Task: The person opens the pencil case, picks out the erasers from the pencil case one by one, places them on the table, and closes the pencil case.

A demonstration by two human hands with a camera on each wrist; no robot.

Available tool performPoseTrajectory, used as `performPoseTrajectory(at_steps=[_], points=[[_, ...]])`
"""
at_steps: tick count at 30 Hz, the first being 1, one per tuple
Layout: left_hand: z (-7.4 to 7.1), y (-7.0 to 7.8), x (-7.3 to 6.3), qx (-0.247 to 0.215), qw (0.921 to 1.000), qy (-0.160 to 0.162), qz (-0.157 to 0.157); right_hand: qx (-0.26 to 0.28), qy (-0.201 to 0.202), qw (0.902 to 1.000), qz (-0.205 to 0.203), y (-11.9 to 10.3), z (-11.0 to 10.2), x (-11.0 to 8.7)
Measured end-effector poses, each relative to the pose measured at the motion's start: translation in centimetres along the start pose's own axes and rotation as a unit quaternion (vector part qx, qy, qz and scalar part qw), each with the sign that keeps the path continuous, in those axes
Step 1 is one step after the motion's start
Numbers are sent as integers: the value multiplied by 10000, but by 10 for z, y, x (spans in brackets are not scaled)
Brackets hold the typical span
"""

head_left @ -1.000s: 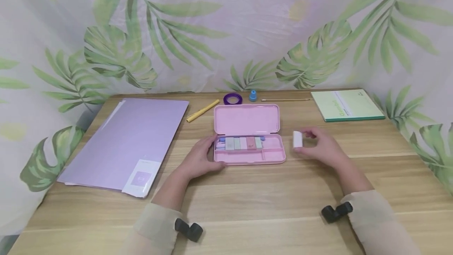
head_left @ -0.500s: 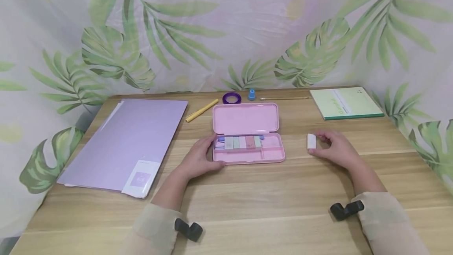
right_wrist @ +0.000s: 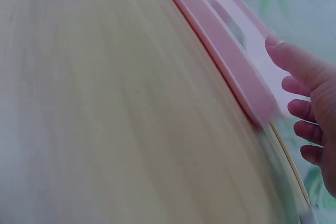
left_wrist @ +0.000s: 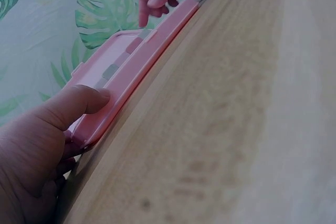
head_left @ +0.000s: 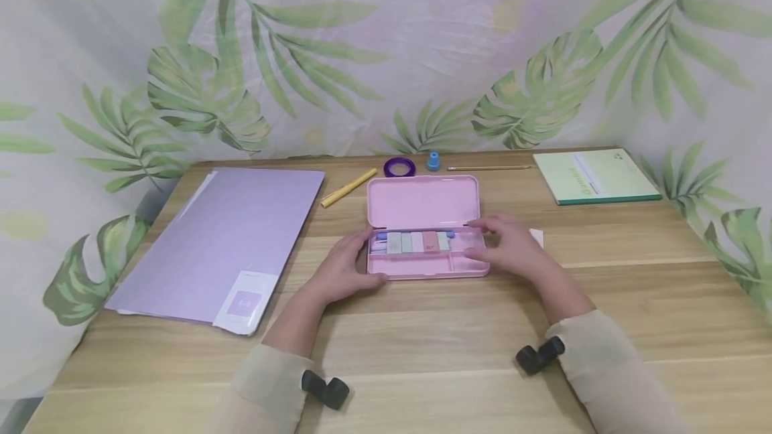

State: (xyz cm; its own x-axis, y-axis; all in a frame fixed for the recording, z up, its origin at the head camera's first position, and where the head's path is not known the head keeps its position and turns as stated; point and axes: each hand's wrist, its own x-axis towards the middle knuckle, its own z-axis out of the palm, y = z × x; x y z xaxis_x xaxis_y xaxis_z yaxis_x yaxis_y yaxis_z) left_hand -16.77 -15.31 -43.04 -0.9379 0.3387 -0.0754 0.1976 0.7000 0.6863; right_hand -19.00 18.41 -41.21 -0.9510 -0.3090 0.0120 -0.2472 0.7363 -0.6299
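Note:
An open pink pencil case (head_left: 422, 201) lies on the table with its lid tipped back. My left hand (head_left: 340, 270) grips its left end; in the left wrist view the thumb (left_wrist: 86, 100) presses on the front wall. Inside the case sit a row of pastel blocks (head_left: 416, 242) and a blue pen (head_left: 450, 234), partly covered by the blocks. Over the right-hand compartments hovers my right hand (head_left: 515, 246), holding nothing, its thumb and fingers apart. Behind that hand, a white eraser (head_left: 537, 238) on the table is partly hidden.
A purple folder (head_left: 223, 233) covers the table's left side. Behind the case are a yellow pen (head_left: 350, 188), a purple tape roll (head_left: 399, 167), a small blue bottle-shaped piece (head_left: 433, 161) and a pencil (head_left: 490, 168). A green notebook (head_left: 597, 176) lies at the back right.
My right hand carried the eraser rightward, let go of it on the table, and moved back left over the case. The left hand has stayed on the case.

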Motion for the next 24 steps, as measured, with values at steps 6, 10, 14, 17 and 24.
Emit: performPoseTrajectory(at_steps=[6, 10, 14, 17, 24], points=[[0, -1, 0, 49, 10000, 30, 41, -375, -148, 9988, -281, -20, 18, 15], [0, -1, 1, 78, 9999, 53, 112, -588, -142, 9976, -342, -23, 24, 21], [1, 0, 1, 80, 9999, 46, 91, -513, -137, 9981, -317, -25, 24, 22], [1, 0, 1, 78, 10000, 29, 53, -264, -114, 9995, -143, -22, 21, 19], [0, 0, 0, 78, 10000, 19, 36, 7, 260, 9989, 400, 9, -11, -8]])
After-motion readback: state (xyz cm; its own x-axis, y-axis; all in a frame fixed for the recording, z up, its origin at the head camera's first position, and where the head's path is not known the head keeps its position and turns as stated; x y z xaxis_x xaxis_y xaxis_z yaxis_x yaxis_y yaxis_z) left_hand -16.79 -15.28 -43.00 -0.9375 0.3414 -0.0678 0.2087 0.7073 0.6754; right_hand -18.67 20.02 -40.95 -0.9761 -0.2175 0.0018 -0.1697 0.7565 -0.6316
